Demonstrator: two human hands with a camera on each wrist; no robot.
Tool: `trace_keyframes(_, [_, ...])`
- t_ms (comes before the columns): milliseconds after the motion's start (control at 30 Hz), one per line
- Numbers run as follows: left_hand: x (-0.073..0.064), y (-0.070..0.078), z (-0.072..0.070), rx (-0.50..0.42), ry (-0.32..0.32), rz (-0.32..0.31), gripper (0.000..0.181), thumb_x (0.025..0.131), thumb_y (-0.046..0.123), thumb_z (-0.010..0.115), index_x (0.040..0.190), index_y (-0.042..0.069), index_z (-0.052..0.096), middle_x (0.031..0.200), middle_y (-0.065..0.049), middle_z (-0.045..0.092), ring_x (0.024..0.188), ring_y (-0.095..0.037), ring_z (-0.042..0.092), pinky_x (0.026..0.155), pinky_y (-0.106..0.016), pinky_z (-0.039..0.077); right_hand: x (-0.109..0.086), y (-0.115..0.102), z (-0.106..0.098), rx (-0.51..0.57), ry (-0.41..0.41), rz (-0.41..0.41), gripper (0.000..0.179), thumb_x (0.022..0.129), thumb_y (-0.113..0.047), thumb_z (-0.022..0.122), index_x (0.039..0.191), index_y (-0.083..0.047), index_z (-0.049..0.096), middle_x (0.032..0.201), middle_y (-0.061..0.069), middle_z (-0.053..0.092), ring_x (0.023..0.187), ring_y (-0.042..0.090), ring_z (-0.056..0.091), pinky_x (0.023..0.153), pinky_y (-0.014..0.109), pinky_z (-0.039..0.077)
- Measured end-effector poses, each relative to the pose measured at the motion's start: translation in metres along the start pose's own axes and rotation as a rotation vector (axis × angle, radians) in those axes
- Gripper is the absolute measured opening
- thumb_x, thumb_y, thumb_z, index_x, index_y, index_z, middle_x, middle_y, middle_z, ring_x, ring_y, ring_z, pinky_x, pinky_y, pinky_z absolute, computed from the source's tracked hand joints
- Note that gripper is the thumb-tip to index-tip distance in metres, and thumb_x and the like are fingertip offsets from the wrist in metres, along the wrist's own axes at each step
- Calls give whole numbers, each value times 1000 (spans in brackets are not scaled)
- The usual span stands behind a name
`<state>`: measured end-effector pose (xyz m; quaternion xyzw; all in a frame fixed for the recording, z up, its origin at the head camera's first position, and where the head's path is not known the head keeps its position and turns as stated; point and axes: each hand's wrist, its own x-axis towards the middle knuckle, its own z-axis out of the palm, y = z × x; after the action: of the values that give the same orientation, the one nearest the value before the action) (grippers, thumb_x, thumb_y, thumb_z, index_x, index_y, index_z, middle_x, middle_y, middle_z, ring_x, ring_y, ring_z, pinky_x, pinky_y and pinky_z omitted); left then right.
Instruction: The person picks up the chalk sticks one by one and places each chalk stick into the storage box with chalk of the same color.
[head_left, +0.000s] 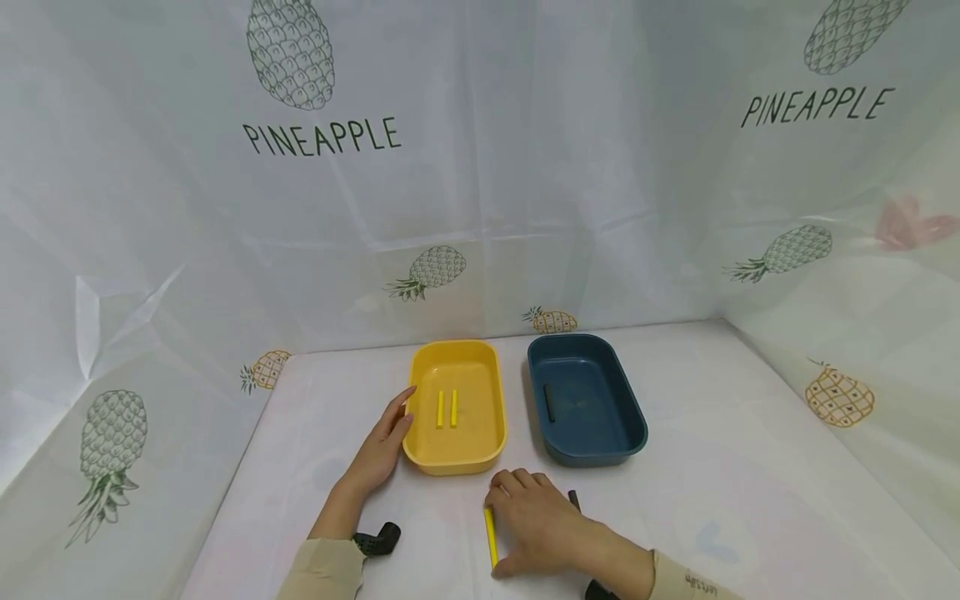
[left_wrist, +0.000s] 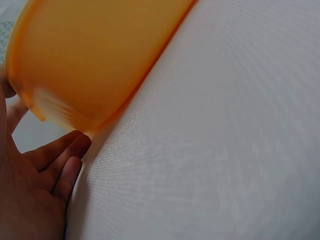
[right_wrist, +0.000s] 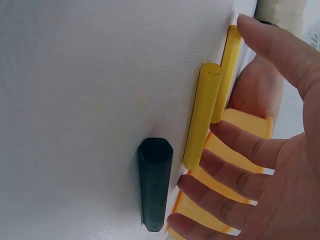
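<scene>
My left hand (head_left: 382, 446) touches the left side of a yellow tray (head_left: 491, 454), its fingers fairly straight along the wall (left_wrist: 100, 60). Two yellow sticks (head_left: 453, 408) lie inside that tray. In front of the trays my right hand (head_left: 536, 521) spans a yellow stick (head_left: 491, 537) end to end on the table, thumb at the near end and index finger at the far one. Under the palm in the right wrist view lie a second yellow stick (right_wrist: 202, 115) and a dark green stick (right_wrist: 156, 185); the head view hides most of these.
A dark blue tray (head_left: 637, 429) stands right of the yellow one, with one dark stick (head_left: 550, 403) inside. Behind them hangs a white pineapple-print curtain (head_left: 495, 183). A white cloth (head_left: 750, 467) covers the table.
</scene>
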<state>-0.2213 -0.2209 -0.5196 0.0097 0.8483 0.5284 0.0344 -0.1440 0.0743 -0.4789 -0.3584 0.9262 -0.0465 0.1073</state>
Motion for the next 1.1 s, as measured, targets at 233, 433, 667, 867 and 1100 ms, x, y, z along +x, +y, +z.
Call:
trace_keyframes(233, [-1,0,1,5,4,10,45,112,43,42,154,56,32,171,-9,29,160,-36,23,127,-64,15,0,-2,-1,7,-15,18,71,70,-74,82,123,-30,62,135,-8,53,125,18,51,107,46,48])
trace_keyframes(433, [-2,0,1,7,3,4,46,112,43,42,155,55,32,172,-9,27,160,-36,22,127,-64,14,-1,-2,-2,2,-15,19,71,71,-75,81,123,-30,63,135,-8,54,123,17,52,107,46,49])
trace_keyframes(667, [-2,-3,2,-2,8,6,46,111,46,42,154,55,33,171,-8,28,160,-36,23,127,-65,15,0,0,-5,12,-21,21,72,73,-75,79,125,-29,62,133,-8,57,123,17,53,108,47,49])
trace_keyframes(867, [0,-4,1,-3,-2,9,46,110,49,42,154,57,31,172,-9,27,160,-36,22,127,-64,14,0,2,-12,61,-12,27,70,74,-71,81,126,-28,63,131,-8,57,123,17,54,108,47,48])
trace_keyframes(1100, [0,-4,0,-8,-3,16,45,110,48,42,154,57,31,172,-9,27,160,-36,22,128,-64,14,0,4,-18,95,8,25,66,74,-70,82,123,-30,62,130,-11,56,119,14,54,105,47,50])
